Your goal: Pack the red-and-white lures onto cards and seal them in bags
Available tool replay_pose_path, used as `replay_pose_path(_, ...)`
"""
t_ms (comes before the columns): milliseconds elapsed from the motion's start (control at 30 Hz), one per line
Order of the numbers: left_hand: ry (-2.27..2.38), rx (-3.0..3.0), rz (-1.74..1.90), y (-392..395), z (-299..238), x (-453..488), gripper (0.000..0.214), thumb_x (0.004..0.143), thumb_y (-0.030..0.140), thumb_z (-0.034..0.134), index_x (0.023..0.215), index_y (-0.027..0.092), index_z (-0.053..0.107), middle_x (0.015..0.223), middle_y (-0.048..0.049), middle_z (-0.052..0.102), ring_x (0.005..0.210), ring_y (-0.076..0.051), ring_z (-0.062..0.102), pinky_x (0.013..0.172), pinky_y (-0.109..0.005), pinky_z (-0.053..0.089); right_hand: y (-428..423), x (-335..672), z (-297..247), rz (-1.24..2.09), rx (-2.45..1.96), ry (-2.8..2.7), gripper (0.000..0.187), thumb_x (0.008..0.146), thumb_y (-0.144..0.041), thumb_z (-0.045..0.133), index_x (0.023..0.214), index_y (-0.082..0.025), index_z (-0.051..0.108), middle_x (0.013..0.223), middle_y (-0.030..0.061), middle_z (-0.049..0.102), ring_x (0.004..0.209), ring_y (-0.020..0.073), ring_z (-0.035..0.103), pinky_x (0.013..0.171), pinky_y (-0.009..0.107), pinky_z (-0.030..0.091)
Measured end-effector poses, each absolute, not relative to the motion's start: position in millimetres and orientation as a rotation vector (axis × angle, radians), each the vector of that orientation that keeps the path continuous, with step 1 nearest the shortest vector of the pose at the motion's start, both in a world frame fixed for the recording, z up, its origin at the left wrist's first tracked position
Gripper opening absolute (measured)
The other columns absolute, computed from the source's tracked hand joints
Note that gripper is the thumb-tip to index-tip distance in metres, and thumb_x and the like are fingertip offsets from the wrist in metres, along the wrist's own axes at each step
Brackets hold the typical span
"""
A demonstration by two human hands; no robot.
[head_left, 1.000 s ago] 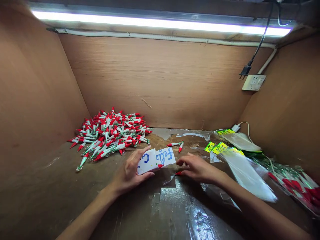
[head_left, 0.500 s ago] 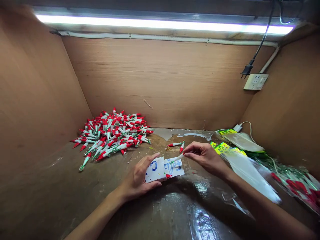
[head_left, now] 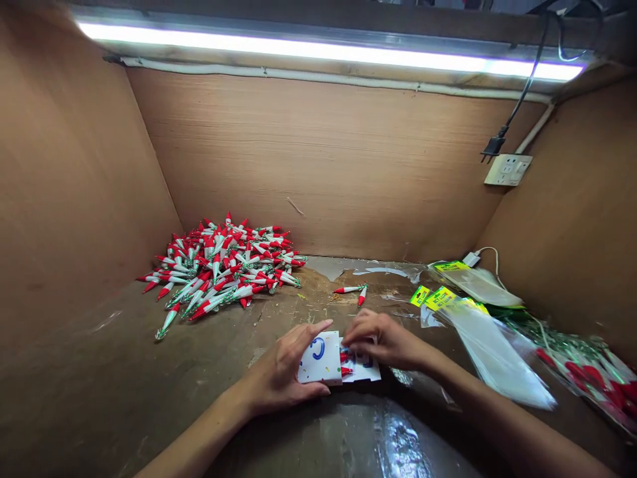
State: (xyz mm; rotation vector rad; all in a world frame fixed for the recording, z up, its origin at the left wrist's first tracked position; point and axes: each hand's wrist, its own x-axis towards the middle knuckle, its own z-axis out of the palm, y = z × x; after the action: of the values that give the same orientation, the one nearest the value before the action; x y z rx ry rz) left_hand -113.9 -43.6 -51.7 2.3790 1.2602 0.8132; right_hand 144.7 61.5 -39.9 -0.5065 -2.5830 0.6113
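Note:
My left hand (head_left: 281, 365) grips a small white paper box (head_left: 318, 358) with blue lettering and coloured specks, thumb and fingers on its opposite edges. On its right side the box is open, with a printed flap (head_left: 371, 370) sticking out. Red tips of squid jigs (head_left: 346, 372) show in the opening. My right hand (head_left: 375, 340) is there with its fingers closed on a squid jig, mostly hidden by the fingers and the box. Beyond the hands lie two loose red-and-white squid jigs (head_left: 350, 289) with green hook ends.
A large pile of squid jigs (head_left: 223, 259) is at the back left. To the right lie clear plastic bags (head_left: 497, 352) with yellow-green headers and bagged squid jigs (head_left: 582, 372). A plug (head_left: 492, 146) hangs near the wall socket (head_left: 508, 170).
My right hand has moved left and down, bringing the squid jig from above the flap into the box opening. My left hand and the box have shifted slightly right and nearer.

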Motion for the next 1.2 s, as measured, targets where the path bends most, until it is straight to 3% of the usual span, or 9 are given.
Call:
replay_pose_path(100,1.258,2.398,0.791,-41.7,-53.7,-115.9,0.098,0.073,0.034,0.083,0.153,0.032,0.026,0.138,-0.0083,0.052,0.120,-0.029,0.053,0.103,-0.045,0.045,105.9,141.2,-38.8,0.375,-0.831,-2.440,0.023,0.098,-0.026,0.053,0.109,-0.022,0.073,0.104,0.0065,0.074,0.096,0.0207,0.063,0.086,0.033,0.047)
replay_pose_path(200,1.252,2.413,0.766,-40.9,-57.0,-116.6,0.102,0.071,0.034,0.085,0.153,0.032,0.025,0.138,-0.0085,0.052,0.121,-0.029,0.053,0.104,-0.045,0.044,142.1,118.7,-41.3,0.085,-0.963,-2.583,0.037,0.091,-0.013,0.055,0.125,-0.019,0.065,0.117,0.0098,0.071,0.107,0.0246,0.059,0.094,0.036,0.043)
replay_pose_path(333,1.236,2.431,0.756,-41.3,-59.8,-117.3,0.103,0.070,0.036,0.085,0.153,0.032,0.024,0.139,-0.0086,0.053,0.123,-0.030,0.052,0.106,-0.046,0.043,165.2,83.5,-44.2,0.043,-0.947,-2.673,0.049,0.080,-0.007,0.063,0.127,-0.021,0.064,0.108,0.0109,0.074,0.107,0.0271,0.060,0.094,0.035,0.043)
replay_pose_path(433,1.231,2.434,0.760,-42.5,-58.7,-117.9,0.103,0.070,0.038,0.086,0.153,0.032,0.024,0.139,-0.0083,0.053,0.123,-0.029,0.051,0.106,-0.046,0.043,176.7,82.6,-32.5,0.062,-0.980,-2.566,0.046,0.084,-0.010,0.060,0.129,-0.021,0.063,0.109,0.0132,0.072,0.107,0.0271,0.060,0.094,0.037,0.043)
replay_pose_path(567,1.200,2.419,0.766,-44.1,-57.2,-117.4,0.104,0.069,0.037,0.086,0.152,0.032,0.025,0.140,-0.0075,0.052,0.124,-0.029,0.051,0.107,-0.045,0.042,188.1,124.2,-8.0,0.141,-1.023,-2.327,0.048,0.096,-0.019,0.046,0.144,-0.015,0.046,0.114,0.0152,0.070,0.100,0.0226,0.065,0.086,0.034,0.050)
replay_pose_path(700,1.194,2.400,0.791,-44.0,-59.1,-116.9,0.102,0.069,0.036,0.086,0.152,0.032,0.026,0.137,-0.0078,0.054,0.122,-0.029,0.052,0.105,-0.046,0.044,169.0,170.6,-9.0,0.723,-0.842,-1.973,0.036,0.091,-0.040,0.062,0.119,-0.018,0.065,0.101,0.0093,0.073,0.083,0.0177,0.068,0.075,0.030,0.054)
replay_pose_path(800,1.228,2.393,0.806,-43.0,-59.7,-117.6,0.100,0.070,0.035,0.085,0.152,0.032,0.026,0.138,-0.0082,0.053,0.122,-0.030,0.052,0.105,-0.047,0.043,136.8,183.9,-22.9,1.039,-0.731,-1.759,0.027,0.080,-0.037,0.078,0.100,-0.020,0.072,0.094,0.0058,0.073,0.081,0.0168,0.067,0.074,0.028,0.054)
replay_pose_path(933,1.289,2.377,0.859,-41.7,-58.2,-119.4,0.098,0.073,0.033,0.083,0.153,0.032,0.026,0.139,-0.0083,0.052,0.124,-0.030,0.051,0.106,-0.047,0.043,100.7,180.5,-27.9,1.000,-0.603,-1.909,0.014,0.083,-0.031,0.076,0.092,-0.020,0.075,0.094,0.0049,0.070,0.086,0.0166,0.065,0.076,0.028,0.051)
replay_pose_path(1200,1.371,2.345,0.834,-40.3,-54.3,-117.5,0.099,0.073,0.030,0.083,0.153,0.032,0.025,0.139,-0.0076,0.051,0.121,-0.028,0.053,0.102,-0.044,0.045,76.8,167.9,-26.6,0.685,-0.571,-2.327,0.011,0.089,-0.030,0.071,0.095,-0.021,0.074,0.088,0.0025,0.071,0.079,0.0150,0.065,0.071,0.026,0.049)
